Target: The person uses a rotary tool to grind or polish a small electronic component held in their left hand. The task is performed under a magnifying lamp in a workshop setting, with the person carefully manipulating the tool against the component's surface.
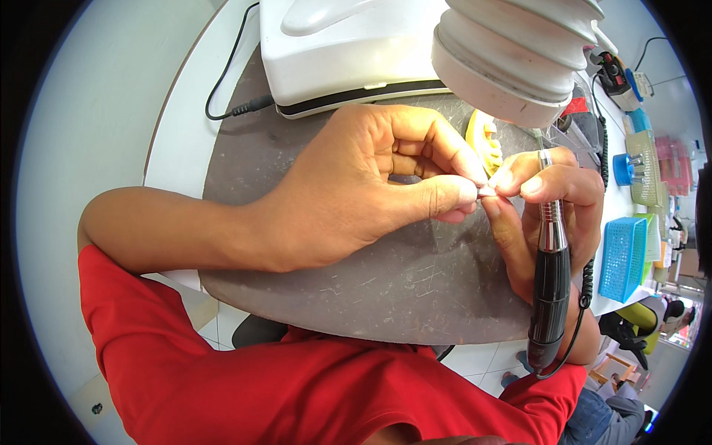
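My left hand (371, 185) reaches across from the left, with thumb and forefinger pinched on a small pale piece (486, 190) that looks like a dental crown, though the fingertips cover most of it. My right hand (549, 200) meets it there, thumb and forefinger touching the same piece. Between its fingers my right hand also holds a rotary handpiece (550, 274), black with a silver front end, its tip pointing away from me and its cord hanging from the rear. Just beyond the fingertips lies a yellow dental cast (484, 144) with teeth shapes.
A white machine (356, 59) with a black cable plug (252, 105) stands at the far side of the grey work mat (319, 297). Over the hands hangs a white ribbed hose (504, 74). To the right are a blue basket (621, 259) and a blue round holder (627, 169).
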Tool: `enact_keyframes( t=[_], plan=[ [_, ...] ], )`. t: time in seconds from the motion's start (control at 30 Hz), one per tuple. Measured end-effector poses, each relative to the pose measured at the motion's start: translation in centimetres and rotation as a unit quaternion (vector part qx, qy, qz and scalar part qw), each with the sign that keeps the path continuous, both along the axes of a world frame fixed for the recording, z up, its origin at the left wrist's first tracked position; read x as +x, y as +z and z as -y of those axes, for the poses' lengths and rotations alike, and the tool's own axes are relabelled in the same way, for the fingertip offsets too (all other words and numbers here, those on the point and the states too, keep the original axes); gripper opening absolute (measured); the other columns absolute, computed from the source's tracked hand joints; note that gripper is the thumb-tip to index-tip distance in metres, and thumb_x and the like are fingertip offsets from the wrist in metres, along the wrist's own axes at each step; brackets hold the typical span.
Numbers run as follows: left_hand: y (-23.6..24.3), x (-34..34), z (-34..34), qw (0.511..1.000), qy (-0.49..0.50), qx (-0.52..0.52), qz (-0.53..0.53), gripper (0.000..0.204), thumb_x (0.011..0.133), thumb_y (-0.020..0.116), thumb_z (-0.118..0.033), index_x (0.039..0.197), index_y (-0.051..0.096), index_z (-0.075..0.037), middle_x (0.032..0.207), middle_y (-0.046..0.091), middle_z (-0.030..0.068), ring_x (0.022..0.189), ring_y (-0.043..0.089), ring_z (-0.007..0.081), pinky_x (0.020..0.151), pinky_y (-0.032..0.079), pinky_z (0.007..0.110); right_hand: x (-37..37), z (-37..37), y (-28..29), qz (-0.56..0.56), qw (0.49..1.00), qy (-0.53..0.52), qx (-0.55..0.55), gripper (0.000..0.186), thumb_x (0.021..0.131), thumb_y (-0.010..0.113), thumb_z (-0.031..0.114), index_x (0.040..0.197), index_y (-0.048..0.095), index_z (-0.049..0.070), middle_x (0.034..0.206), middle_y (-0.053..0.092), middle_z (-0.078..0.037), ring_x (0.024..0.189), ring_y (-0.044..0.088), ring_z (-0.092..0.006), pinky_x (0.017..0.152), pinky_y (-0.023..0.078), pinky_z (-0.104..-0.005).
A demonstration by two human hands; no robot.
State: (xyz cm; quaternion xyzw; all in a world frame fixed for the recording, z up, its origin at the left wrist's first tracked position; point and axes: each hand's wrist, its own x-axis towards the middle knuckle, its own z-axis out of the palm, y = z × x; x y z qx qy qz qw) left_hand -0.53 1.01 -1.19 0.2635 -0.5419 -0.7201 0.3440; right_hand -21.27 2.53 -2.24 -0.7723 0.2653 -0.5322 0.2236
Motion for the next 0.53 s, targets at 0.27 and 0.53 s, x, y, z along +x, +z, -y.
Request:
enact_keyframes(
  t=[0.27,0.53],
  plan=[
    [0.32,-0.01,-0.09,1.0,0.001,0.017,-0.009,0.012,0.088,0.058,-0.004,0.099,0.056,0.001,0.096,0.062,0.0095,0.09,0.062,0.0141,0.079,0.055,0.028,-0.01,-0.25,0.0,-0.015,1.0,-0.02,0.003,0.037,0.067,0.071,-0.01,0.097,0.052,0.0,0.086,0.057,-0.01,0.074,0.057,-0.0191,0.066,0.044,-0.0263],
    [0.45,0.14,-0.1,0.999,-0.008,0.031,-0.035,0.014,0.091,0.055,-0.007,0.102,0.054,0.001,0.097,0.062,0.0105,0.089,0.063,0.0149,0.078,0.056,0.028,-0.23,-0.41,0.13,-0.009,0.999,-0.018,0.041,0.038,0.068,0.074,-0.007,0.099,0.052,0.001,0.088,0.059,-0.011,0.076,0.059,-0.02,0.068,0.045,-0.0268]
  ],
)
